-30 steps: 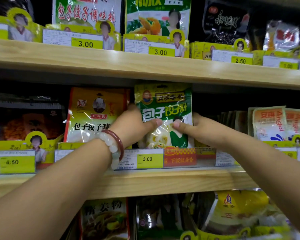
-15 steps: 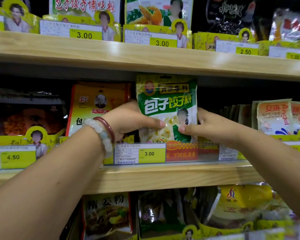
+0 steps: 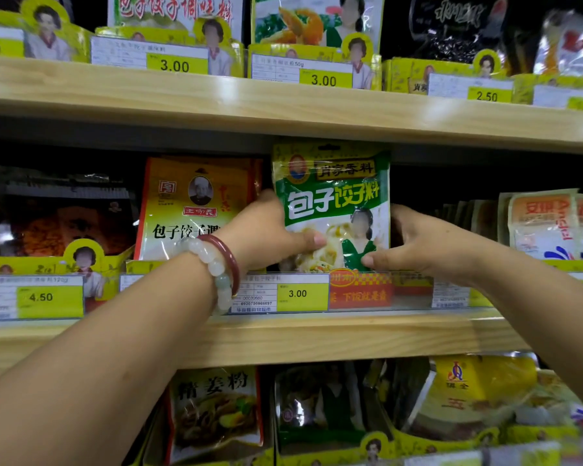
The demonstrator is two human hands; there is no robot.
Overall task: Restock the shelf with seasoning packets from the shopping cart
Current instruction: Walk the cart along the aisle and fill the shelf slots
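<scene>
Both hands, left hand (image 3: 266, 237) and right hand (image 3: 428, 243), grasp the green packet (image 3: 334, 196) upright at shelf (image 3: 283, 338) centre, twelve o'clock of its price tag (image 3: 302, 293); seating remains, cart unseen.

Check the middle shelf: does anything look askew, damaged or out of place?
Nothing stands out. The green packet stands upright, held between the left hand and right hand; the orange packet beside it also stands straight. No tears or spills show.

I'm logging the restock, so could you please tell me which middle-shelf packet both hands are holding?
The green dumpling-seasoning packet, gripped by the left hand and right hand; the orange packet beside it stands untouched.
</scene>
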